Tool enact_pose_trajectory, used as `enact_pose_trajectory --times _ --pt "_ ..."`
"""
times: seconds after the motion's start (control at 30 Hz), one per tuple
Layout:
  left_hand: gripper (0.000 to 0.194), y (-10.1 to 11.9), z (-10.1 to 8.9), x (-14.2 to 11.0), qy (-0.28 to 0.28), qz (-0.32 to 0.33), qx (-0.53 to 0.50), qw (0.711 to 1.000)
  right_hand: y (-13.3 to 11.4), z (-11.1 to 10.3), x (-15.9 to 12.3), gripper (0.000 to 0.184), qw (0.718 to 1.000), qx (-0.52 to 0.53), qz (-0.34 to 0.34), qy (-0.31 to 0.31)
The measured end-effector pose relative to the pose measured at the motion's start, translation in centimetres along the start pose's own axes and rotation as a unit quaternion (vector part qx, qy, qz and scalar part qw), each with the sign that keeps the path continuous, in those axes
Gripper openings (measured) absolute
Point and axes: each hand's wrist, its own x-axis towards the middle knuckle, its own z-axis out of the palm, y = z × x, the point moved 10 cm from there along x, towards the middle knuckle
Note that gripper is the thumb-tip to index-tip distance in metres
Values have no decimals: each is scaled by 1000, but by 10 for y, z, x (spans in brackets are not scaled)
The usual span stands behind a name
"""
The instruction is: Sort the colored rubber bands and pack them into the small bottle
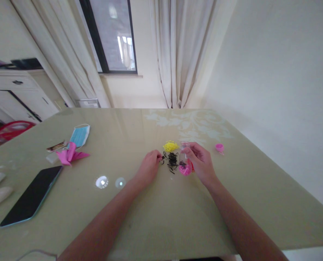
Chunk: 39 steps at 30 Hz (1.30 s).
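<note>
My right hand [201, 159] grips a small clear plastic container [183, 156], with a little black showing near its lower end. My left hand [149, 165] is closed in a pinch at a few loose black rubber bands [163, 158]. Between the hands lies a larger pile of black rubber bands [173, 160] on the table. Behind that sits a yellow pile of bands [170, 146]. A pink pile of bands [185, 169] lies under and beside the container, with something red [192, 166] partly hidden by my right hand.
A small pink cap-like piece [219, 148] lies to the right. Leftward on the glossy table [161, 224] are a dark tablet-like device [32, 195], a pink folded paper bird [71, 155], a blue face mask [80, 136] and two bright round spots. A wall borders the right.
</note>
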Motion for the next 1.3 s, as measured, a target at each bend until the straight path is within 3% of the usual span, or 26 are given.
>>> enact_pose_trajectory --times 0.13,0.3,0.43,0.6,0.77,0.93,1.13,1.3 --pt "11 -4 -20 3 45 -34 -134 989 4 5 -1 44 1000 -1 4 -20" --pt "18 8 -30 3 61 -19 -296 953 10 15 -4 42 998 -24 9 -56" --pt "23 21 -37 1 70 -3 -344 936 8 23 -7 41 994 -70 1 -88" --pt "16 39 -51 -5 91 47 -302 948 -2 29 -10 36 985 -133 -37 -105" --pt "18 61 -62 -14 124 161 -113 973 -9 34 -13 39 976 -177 -72 -108" --pt "26 68 -58 -26 125 249 26 960 -20 39 -17 41 963 -210 -129 -108" --pt "27 75 -58 -33 112 288 26 951 -21 45 -21 37 954 -228 -148 -129" --pt "20 76 -61 -30 122 279 -32 952 -21 48 -23 34 948 -243 -149 -141"
